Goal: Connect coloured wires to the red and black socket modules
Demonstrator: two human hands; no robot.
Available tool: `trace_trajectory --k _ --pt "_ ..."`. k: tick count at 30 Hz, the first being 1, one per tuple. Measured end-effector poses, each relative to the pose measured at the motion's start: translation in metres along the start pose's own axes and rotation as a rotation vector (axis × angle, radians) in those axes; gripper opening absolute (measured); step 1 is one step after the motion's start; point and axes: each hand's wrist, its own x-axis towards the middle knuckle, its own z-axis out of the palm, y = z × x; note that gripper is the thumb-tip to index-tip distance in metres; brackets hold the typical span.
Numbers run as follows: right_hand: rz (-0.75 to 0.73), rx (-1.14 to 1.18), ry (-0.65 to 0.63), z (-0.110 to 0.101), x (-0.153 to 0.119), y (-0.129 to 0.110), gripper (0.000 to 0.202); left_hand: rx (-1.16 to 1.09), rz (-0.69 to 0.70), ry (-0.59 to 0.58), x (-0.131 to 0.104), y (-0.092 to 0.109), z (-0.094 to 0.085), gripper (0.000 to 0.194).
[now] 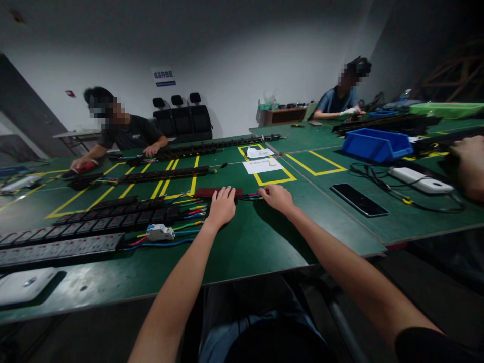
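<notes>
My left hand (pixel 222 204) lies across a dark red strip (pixel 204 192) on the green table, its fingers stretched over the top. Coloured wires (pixel 250 196) run out of the strip's right end. The fingers of my right hand (pixel 279 197) are closed on the far ends of these wires; the tips are hidden. Left of my left hand lie several black power strips (pixel 85 224) with coloured leads and ring terminals. A small white circuit breaker (pixel 160 232) sits on the leads of the nearest one.
White paper sheets (pixel 262 166) lie ahead inside yellow tape markings. To the right are a phone (pixel 359 199), a white device (pixel 420 180) with black cable and a blue bin (pixel 376 145). Two co-workers (pixel 130 132) sit across the table; another person's hand (pixel 471 164) shows at the right edge.
</notes>
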Motion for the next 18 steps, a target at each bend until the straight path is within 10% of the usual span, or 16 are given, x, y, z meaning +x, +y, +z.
trace_trajectory --k 18 --pt "-0.009 0.018 -0.013 0.0007 0.0014 0.0007 0.043 0.007 0.005 0.015 -0.0009 -0.0003 -0.0010 0.059"
